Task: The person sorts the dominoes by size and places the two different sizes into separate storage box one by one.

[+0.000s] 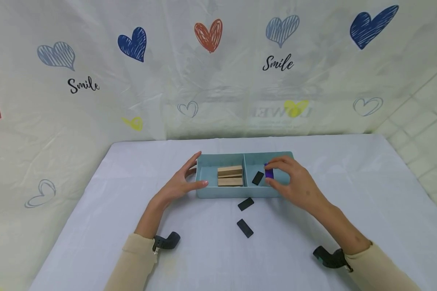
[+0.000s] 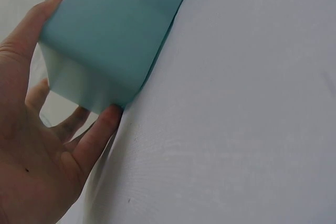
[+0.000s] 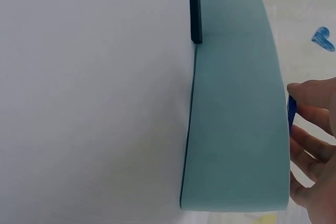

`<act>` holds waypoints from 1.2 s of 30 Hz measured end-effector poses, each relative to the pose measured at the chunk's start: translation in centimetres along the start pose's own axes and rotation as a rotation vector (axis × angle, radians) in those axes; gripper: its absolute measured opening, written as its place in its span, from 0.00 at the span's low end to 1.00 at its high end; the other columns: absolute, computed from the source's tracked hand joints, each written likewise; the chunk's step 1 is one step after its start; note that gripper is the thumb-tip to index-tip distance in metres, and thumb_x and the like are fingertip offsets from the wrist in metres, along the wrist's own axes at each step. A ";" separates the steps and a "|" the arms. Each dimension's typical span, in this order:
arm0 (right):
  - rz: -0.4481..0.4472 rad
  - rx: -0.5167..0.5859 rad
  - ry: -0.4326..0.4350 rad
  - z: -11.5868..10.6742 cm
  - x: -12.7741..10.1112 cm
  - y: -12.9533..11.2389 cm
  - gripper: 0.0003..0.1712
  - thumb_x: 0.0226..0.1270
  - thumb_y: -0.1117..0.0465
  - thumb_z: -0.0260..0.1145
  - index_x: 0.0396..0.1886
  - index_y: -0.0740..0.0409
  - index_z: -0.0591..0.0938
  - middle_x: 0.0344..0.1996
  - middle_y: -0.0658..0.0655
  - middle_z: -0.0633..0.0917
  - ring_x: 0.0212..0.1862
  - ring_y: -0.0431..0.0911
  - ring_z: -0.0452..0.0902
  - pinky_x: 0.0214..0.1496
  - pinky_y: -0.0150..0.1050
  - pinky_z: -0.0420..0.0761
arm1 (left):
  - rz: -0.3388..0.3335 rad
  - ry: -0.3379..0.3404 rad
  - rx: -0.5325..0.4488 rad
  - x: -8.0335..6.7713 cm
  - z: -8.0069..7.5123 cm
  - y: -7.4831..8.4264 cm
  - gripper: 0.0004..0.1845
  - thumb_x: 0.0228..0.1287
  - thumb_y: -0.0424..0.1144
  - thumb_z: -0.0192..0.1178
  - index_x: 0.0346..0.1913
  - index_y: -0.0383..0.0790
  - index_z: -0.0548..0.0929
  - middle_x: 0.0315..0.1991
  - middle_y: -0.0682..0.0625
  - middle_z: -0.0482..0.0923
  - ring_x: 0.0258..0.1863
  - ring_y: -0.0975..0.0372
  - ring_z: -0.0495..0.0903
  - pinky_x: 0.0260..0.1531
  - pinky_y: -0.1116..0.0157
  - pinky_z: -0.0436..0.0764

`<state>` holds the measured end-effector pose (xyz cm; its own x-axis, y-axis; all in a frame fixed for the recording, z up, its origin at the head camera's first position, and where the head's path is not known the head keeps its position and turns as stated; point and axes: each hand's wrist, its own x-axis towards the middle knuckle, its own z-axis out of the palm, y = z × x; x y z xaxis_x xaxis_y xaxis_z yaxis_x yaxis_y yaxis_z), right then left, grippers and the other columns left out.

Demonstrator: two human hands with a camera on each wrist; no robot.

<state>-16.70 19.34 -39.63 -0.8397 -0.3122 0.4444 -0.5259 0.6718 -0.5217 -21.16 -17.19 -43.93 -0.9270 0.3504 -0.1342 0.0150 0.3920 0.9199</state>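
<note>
A light blue two-compartment box [image 1: 221, 193] stands on the white-covered table. My left hand [image 1: 178, 184] holds the box's left end, thumb on the front rim and fingers round the far side; in the left wrist view its fingers [image 2: 107, 124] lie along the box's end wall. Over the right compartment my right hand [image 1: 298, 182] pinches a small purple block [image 1: 269, 173] between thumb and fingers; the right wrist view shows only a blue sliver of it above the rim. A black tile [image 1: 257, 178] leans in that compartment, left of the purple block.
Several light wooden blocks [image 1: 230, 181] lie in the left compartment against the divider. In front of the box, one black tile [image 1: 245, 204] lies near its front wall and another black tile [image 1: 245, 228] nearer me. A patterned curtain [image 1: 222, 72] hangs behind the table.
</note>
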 end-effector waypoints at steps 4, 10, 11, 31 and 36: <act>0.012 0.004 0.003 0.0 0.3 0.2 0.19 0.58 0.68 0.80 0.50 0.58 0.88 0.58 0.61 0.83 0.62 0.58 0.80 0.59 0.59 0.83 | -0.001 0.001 0.001 0.0 0.0 0.1 0.54 0.60 0.53 0.75 0.82 0.77 0.51 0.85 0.52 0.49 0.84 0.49 0.53 0.77 0.35 0.59; 0.017 0.009 -0.004 -0.2 0.3 -0.1 0.19 0.59 0.67 0.79 0.51 0.57 0.88 0.59 0.60 0.82 0.63 0.58 0.79 0.59 0.58 0.83 | -0.002 0.000 0.002 -0.1 0.0 0.2 0.52 0.61 0.53 0.75 0.79 0.84 0.52 0.85 0.51 0.49 0.84 0.49 0.53 0.77 0.35 0.59; 0.018 0.010 -0.005 -0.2 0.2 -0.2 0.19 0.60 0.67 0.79 0.51 0.56 0.88 0.58 0.60 0.82 0.63 0.58 0.79 0.59 0.58 0.83 | -0.001 0.000 0.002 -0.1 0.0 0.2 0.52 0.61 0.53 0.75 0.78 0.85 0.52 0.85 0.51 0.49 0.84 0.49 0.53 0.77 0.35 0.60; -0.047 0.022 -0.046 -0.1 -1.5 -2.3 0.16 0.60 0.66 0.79 0.47 0.49 0.89 0.55 0.52 0.83 0.58 0.48 0.79 0.57 0.29 0.81 | -0.005 0.000 0.001 0.1 0.0 0.1 0.51 0.60 0.54 0.75 0.77 0.87 0.52 0.85 0.51 0.49 0.84 0.49 0.54 0.77 0.34 0.59; -0.083 0.053 -0.054 0.3 -1.9 -2.7 0.16 0.60 0.67 0.79 0.47 0.48 0.88 0.53 0.48 0.83 0.57 0.44 0.78 0.55 0.30 0.82 | -0.005 0.001 0.007 0.1 0.0 0.0 0.53 0.60 0.55 0.75 0.81 0.79 0.51 0.85 0.51 0.50 0.84 0.48 0.54 0.77 0.34 0.59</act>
<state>-13.68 17.91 -39.28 -0.7985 -0.4017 0.4484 -0.5988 0.6065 -0.5230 -21.25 -17.17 -43.98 -0.9274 0.3474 -0.1386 0.0128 0.4000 0.9164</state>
